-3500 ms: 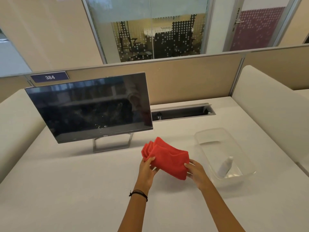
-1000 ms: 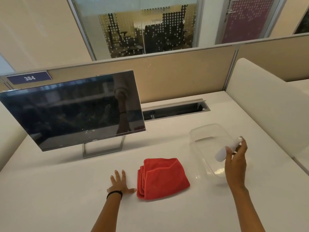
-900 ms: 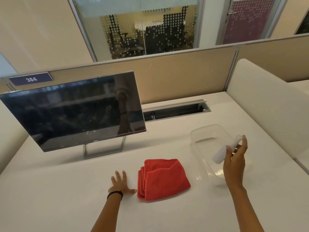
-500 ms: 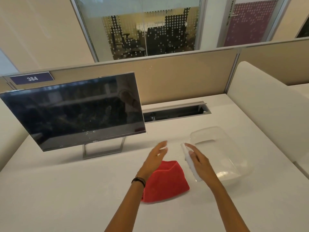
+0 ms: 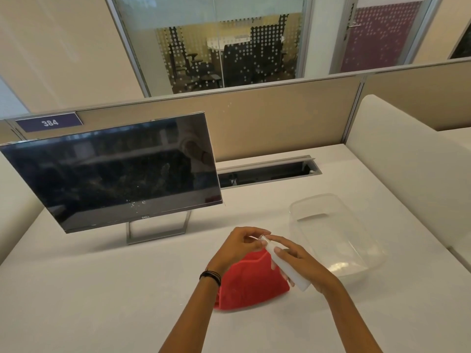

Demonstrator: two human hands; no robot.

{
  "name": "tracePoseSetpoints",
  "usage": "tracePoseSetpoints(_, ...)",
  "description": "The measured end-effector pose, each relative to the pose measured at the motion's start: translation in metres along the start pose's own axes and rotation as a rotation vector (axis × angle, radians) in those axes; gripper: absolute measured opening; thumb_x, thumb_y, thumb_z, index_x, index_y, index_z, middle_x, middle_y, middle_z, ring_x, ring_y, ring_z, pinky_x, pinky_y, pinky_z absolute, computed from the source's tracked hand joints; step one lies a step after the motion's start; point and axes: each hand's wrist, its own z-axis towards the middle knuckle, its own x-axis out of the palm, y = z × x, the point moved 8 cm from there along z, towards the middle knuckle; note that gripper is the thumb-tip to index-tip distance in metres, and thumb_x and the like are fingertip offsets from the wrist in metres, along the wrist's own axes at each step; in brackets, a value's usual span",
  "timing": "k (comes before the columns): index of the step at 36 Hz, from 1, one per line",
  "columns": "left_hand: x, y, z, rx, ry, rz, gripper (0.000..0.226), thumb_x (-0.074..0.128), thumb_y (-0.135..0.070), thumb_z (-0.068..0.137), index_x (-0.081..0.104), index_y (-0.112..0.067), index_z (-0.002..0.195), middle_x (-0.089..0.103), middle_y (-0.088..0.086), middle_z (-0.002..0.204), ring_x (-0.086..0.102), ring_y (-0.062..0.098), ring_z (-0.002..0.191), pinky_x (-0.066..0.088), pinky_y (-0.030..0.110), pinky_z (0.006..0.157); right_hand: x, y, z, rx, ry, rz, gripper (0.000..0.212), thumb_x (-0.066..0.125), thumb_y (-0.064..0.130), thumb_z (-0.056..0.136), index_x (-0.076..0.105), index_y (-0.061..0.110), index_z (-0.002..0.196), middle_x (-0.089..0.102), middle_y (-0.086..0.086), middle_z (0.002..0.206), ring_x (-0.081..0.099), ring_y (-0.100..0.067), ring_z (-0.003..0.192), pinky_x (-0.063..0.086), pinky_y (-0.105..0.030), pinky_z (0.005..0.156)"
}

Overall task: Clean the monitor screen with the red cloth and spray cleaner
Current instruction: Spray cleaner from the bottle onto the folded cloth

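A small white spray bottle [image 5: 288, 268] is held slanted above the desk in my right hand [image 5: 300, 261]. My left hand [image 5: 237, 248] pinches the bottle's clear cap end with its fingertips. Below both hands, the folded red cloth [image 5: 251, 284] lies flat on the white desk, partly hidden by my left wrist. The black monitor [image 5: 112, 171] stands at the left on a metal stand, its screen dark with small white specks near the lower middle.
A clear plastic tub [image 5: 331, 235] sits to the right of the cloth. An open cable slot [image 5: 267, 171] runs along the desk's back edge under the beige partition. A padded white divider [image 5: 407, 174] borders the desk's right side.
My right hand lifted the spray bottle out of the tub and carried it left over the cloth. My left hand rose from the desk and closed on the bottle's cap end.
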Motion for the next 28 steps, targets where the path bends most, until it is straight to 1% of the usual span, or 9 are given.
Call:
tracePoseSetpoints(4, -0.006, 0.002, -0.001, 0.009, -0.006, 0.017, 0.024, 0.065, -0.014, 0.086, 0.068, -0.015, 0.109, 0.071, 0.005, 0.101, 0.07, 0.013, 0.084, 0.056, 0.022, 0.077, 0.005, -0.001, -0.001, 0.015, 0.03, 0.005, 0.03, 0.045, 0.033, 0.096, 0.048, 0.041, 0.125, 0.067, -0.007, 0.082, 0.056, -0.016, 0.059, 0.047, -0.025, 0.048)
tracePoseSetpoints(9, -0.036, 0.011, -0.004, -0.014, -0.178, 0.037, 0.019, 0.063, -0.016, 0.087, 0.069, -0.018, 0.105, 0.072, 0.002, 0.091, 0.07, 0.006, 0.079, 0.053, 0.016, 0.073, 0.006, -0.007, -0.001, 0.059, 0.031, 0.004, 0.029, 0.044, 0.034, 0.096, 0.048, 0.041, 0.125, 0.066, -0.006, 0.084, 0.055, -0.016, 0.061, 0.048, -0.026, 0.049)
tracePoseSetpoints(12, -0.065, 0.03, -0.011, -0.052, -0.304, 0.156, 0.007, 0.064, -0.023, 0.086, 0.07, -0.021, 0.089, 0.071, -0.002, 0.081, 0.069, 0.008, 0.073, 0.051, 0.019, 0.073, 0.005, -0.011, -0.002, 0.068, 0.026, 0.026, 0.03, 0.046, 0.034, 0.096, 0.047, 0.044, 0.124, 0.065, -0.006, 0.085, 0.055, -0.015, 0.061, 0.047, -0.026, 0.048)
tracePoseSetpoints(16, -0.104, 0.073, -0.032, -0.178, -0.456, 0.461, 0.018, 0.059, -0.036, 0.088, 0.061, -0.019, 0.083, 0.062, -0.007, 0.084, 0.059, 0.011, 0.081, 0.043, 0.021, 0.07, 0.003, -0.012, -0.001, 0.068, 0.007, 0.044, 0.033, 0.048, 0.028, 0.095, 0.046, 0.04, 0.126, 0.065, -0.006, 0.084, 0.056, -0.015, 0.061, 0.046, -0.024, 0.048)
tracePoseSetpoints(19, -0.122, 0.109, -0.046, -0.316, -0.379, 0.71, 0.025, 0.047, -0.042, 0.093, 0.048, -0.017, 0.089, 0.053, -0.004, 0.093, 0.051, 0.014, 0.084, 0.037, 0.024, 0.074, 0.002, -0.014, 0.0, 0.067, -0.006, 0.084, 0.037, 0.048, 0.021, 0.095, 0.044, 0.04, 0.127, 0.063, -0.008, 0.085, 0.056, -0.019, 0.057, 0.046, -0.025, 0.043)
tracePoseSetpoints(21, -0.131, 0.132, -0.056, -0.414, -0.293, 0.839, 0.026, 0.043, -0.041, 0.095, 0.041, -0.016, 0.09, 0.049, -0.002, 0.094, 0.047, 0.015, 0.083, 0.04, 0.026, 0.077, 0.0, -0.016, 0.001, 0.07, -0.036, 0.079, 0.04, 0.048, 0.019, 0.095, 0.042, 0.043, 0.127, 0.061, -0.01, 0.084, 0.055, -0.017, 0.053, 0.045, -0.023, 0.042)
tracePoseSetpoints(24, -0.134, 0.162, -0.073, -0.527, -0.115, 0.888, 0.026, 0.041, -0.041, 0.096, 0.038, -0.016, 0.092, 0.05, 0.001, 0.099, 0.054, 0.021, 0.093, 0.04, 0.027, 0.081, -0.002, -0.019, 0.002, 0.078, -0.095, 0.002, 0.043, 0.05, 0.021, 0.094, 0.041, 0.048, 0.126, 0.061, -0.005, 0.084, 0.055, -0.009, 0.05, 0.045, -0.022, 0.044)
tracePoseSetpoints(26, -0.129, 0.172, -0.08, -0.547, -0.012, 0.862, 0.027, 0.043, -0.043, 0.095, 0.038, -0.016, 0.093, 0.051, 0.006, 0.113, 0.056, 0.024, 0.102, 0.04, 0.026, 0.082, -0.003, -0.021, 0.004, 0.072, -0.148, -0.104, 0.045, 0.054, 0.023, 0.092, 0.039, 0.046, 0.128, 0.061, 0.002, 0.087, 0.059, -0.004, 0.058, 0.048, -0.021, 0.052)
tracePoseSetpoints(28, -0.125, 0.173, -0.083, -0.546, 0.034, 0.867, 0.028, 0.045, -0.043, 0.094, 0.041, -0.015, 0.095, 0.045, 0.011, 0.131, 0.055, 0.026, 0.11, 0.041, 0.028, 0.09, -0.006, -0.024, 0.007, 0.06, -0.214, -0.196, 0.047, 0.058, 0.026, 0.089, 0.038, 0.043, 0.128, 0.063, 0.002, 0.094, 0.062, -0.008, 0.075, 0.052, -0.019, 0.061)
